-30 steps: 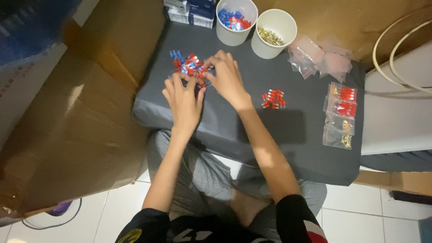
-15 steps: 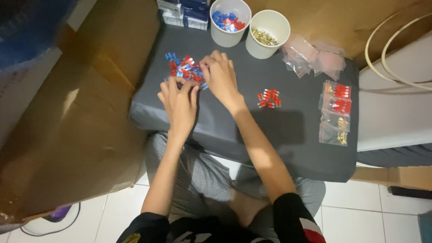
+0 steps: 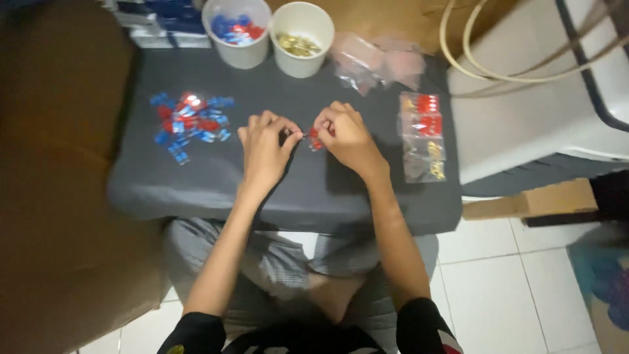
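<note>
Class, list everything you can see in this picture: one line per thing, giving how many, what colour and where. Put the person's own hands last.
Table: one, dark grey top, centre.
Pile of small pieces: one heap, blue and red, left part of the table; too many to count.
Cup of blue and red pieces: one, white, table's far edge.
Cup of brass-coloured pieces: one, white, just right of the first cup.
Clear empty bags: a few, transparent, right of the cups.
Filled bags: a short column, clear with red and brass-coloured contents, right edge of the table.
Cardboard: brown, along the left.
Hose loops: pale beige, top right.
Left hand: one, table centre, grip pinched on something tiny.
Right hand: one, beside it, grip on a small red piece.
</note>
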